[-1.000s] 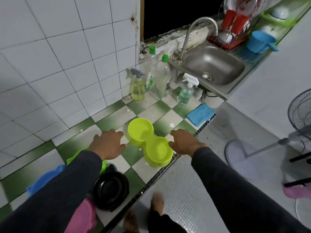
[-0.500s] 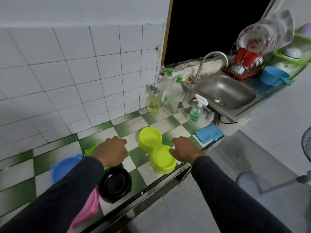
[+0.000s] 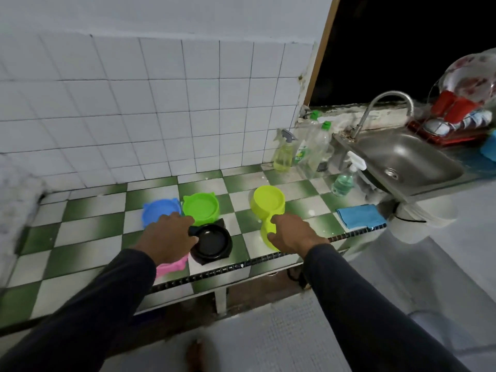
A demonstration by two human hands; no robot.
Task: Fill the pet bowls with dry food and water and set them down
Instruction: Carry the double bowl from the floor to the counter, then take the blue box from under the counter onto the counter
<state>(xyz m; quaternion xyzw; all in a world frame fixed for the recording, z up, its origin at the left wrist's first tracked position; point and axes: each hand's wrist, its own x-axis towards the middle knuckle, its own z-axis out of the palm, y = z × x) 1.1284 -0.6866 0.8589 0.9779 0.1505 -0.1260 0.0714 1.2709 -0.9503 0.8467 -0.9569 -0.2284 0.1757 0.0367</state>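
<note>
The double bowl (image 3: 268, 204) and black bowl (image 3: 212, 241) look like smooth, glossy plastic. The counter (image 3: 88, 232) is glazed tile. The sink (image 3: 402, 161) is brushed metal, the blue cloth (image 3: 359, 216) soft and matt.
</note>
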